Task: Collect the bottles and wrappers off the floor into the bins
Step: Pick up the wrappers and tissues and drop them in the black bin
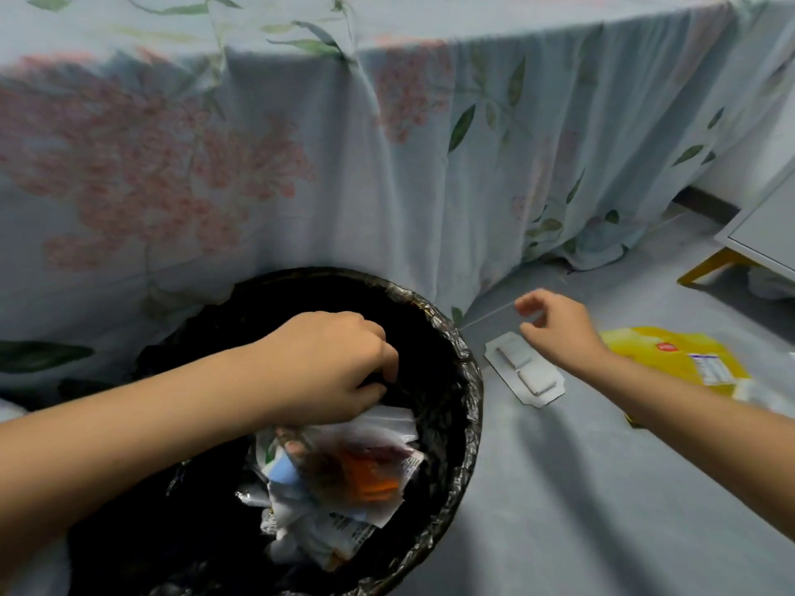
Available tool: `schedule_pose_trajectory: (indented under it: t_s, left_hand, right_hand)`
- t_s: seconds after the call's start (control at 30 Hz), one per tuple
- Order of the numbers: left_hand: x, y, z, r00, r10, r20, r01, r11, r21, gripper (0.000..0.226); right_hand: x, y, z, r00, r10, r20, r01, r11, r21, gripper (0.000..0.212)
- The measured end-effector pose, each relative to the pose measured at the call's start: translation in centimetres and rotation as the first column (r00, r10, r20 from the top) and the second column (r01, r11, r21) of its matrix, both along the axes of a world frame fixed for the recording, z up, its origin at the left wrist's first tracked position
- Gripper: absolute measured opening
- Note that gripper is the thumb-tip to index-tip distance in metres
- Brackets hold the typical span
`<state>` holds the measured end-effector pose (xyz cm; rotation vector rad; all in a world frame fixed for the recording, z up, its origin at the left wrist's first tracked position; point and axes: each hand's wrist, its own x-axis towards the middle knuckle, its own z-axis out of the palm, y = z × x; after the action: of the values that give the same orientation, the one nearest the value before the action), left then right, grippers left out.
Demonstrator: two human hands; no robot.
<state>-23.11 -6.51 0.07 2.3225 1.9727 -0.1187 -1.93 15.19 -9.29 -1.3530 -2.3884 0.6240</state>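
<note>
**White blister pack lies just under my right hand, beside the bin**

I see the white blister pack [524,368] flat on the grey floor [580,488], just to the right of the bin [466,380] and near its rim; its long axis runs diagonally, from upper left near the bin to lower right. My right hand [555,329] is clearly the nearer one; it hovers just over the far end of the pack, palm down, with thumb and fingers loosely curved and a small gap between them, holding nothing that I can see. So the coming move, as I judge it, is a short drop and a pinch on the edge of the pack; then a swing to the left over the rim.

My left hand [335,367] is inside the mouth of the bin, fingers curled downward above the crumpled wrappers [340,475] that are already there; whether it pinches something or is only closed, I cannot tell. A yellow snack bag [671,359] lies further right on the floor, partly behind my right forearm; it waits for later. The flowered bedsheet [387,165] hangs behind the bin.
</note>
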Motion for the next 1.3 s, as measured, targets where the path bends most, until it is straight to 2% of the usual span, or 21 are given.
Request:
schedule_pose_trajectory:
  t_s: [0.07, 0.13, 0.23, 0.27, 0.37, 0.5, 0.6, 0.73, 0.87, 0.9, 1.0, 1.07, 1.17, 1.2, 1.3]
  left_hand:
    - [0.0, 0.5, -0.4, 0.999, 0.003, 0.051, -0.002, 1.0, -0.003, 0.03]
    - [0.1, 1.0, -0.6, 0.991, 0.018, 0.129, -0.013, 0.999, -0.04, 0.026]
    - [0.5, 1.5, -0.6, 0.979, 0.028, 0.2, -0.015, 0.998, -0.068, 0.026]
    - [0.2, 1.9, -1.0, 0.977, 0.051, 0.207, -0.031, 0.995, -0.095, 0.028]
    - [0.0, 1.9, -1.4, 0.975, 0.072, 0.21, -0.051, 0.994, -0.101, 0.035]
    - [0.1, 1.9, -2.1, 0.977, 0.093, 0.193, -0.066, 0.988, -0.143, 0.034]
    - [0.4, 2.0, -2.2, 0.98, 0.099, 0.173, -0.069, 0.983, -0.171, 0.033]
    - [0.6, 2.1, -2.0, 0.981, 0.101, 0.165, -0.07, 0.98, -0.184, 0.032]
    - [0.8, 2.0, -1.7, 0.978, 0.116, 0.176, -0.083, 0.979, -0.185, 0.035]
    - [0.9, 2.0, -1.5, 0.976, 0.117, 0.181, -0.084, 0.98, -0.181, 0.035]
    - [0.9, 1.8, -0.8, 0.974, 0.114, 0.197, -0.083, 0.984, -0.16, 0.036]
    - [0.8, 1.6, -0.3, 0.967, 0.116, 0.226, -0.087, 0.987, -0.136, 0.034]
    - [0.9, 1.2, 0.4, 0.945, 0.127, 0.302, -0.118, 0.992, -0.048, 0.027]
    - [1.1, 1.0, 0.6, 0.93, 0.13, 0.344, -0.137, 0.991, -0.005, 0.031]
    - [1.6, 0.8, 1.9, 0.835, 0.17, 0.523, -0.26, 0.96, 0.102, 0.068]
  right_hand:
    - [2.4, 2.0, -3.8, 0.975, -0.018, 0.224, 0.031, 0.998, -0.058, 0.037]
    - [4.0, 3.1, -6.3, 0.91, -0.017, 0.415, 0.058, 0.994, -0.088, 0.054]
    - [4.9, 3.7, -8.5, 0.789, -0.073, 0.611, 0.162, 0.982, -0.092, 0.075]
    - [4.6, 4.2, -9.7, 0.768, -0.08, 0.636, 0.189, 0.976, -0.105, 0.081]
    - [4.2, 4.3, -11.7, 0.784, -0.147, 0.603, 0.262, 0.959, -0.106, 0.094]
    - [3.0, 3.8, -12.3, 0.808, -0.219, 0.547, 0.311, 0.947, -0.08, 0.088]
    - [2.7, 3.0, -12.0, 0.834, -0.213, 0.509, 0.307, 0.945, -0.108, 0.08]
    - [3.6, 2.1, -11.2, 0.916, -0.19, 0.354, 0.265, 0.948, -0.176, 0.064]
    - [4.2, 1.3, -9.4, 0.956, -0.287, 0.056, 0.289, 0.901, -0.325, 0.086]
    - [4.3, 1.4, -8.9, 0.951, -0.308, -0.025, 0.28, 0.893, -0.352, 0.083]
    - [4.2, 1.1, -6.5, 0.884, -0.404, -0.235, 0.244, 0.829, -0.504, 0.039]
    - [4.2, 0.3, -4.6, 0.821, -0.456, -0.344, 0.172, 0.771, -0.613, 0.032]
    - [3.9, -1.4, -1.4, 0.754, -0.484, -0.444, 0.07, 0.731, -0.679, 0.028]
    - [3.7, -2.0, -0.1, 0.733, -0.489, -0.473, 0.048, 0.731, -0.681, 0.022]
    - [2.8, -4.1, 5.1, 0.704, -0.42, -0.573, -0.082, 0.753, -0.653, 0.01]
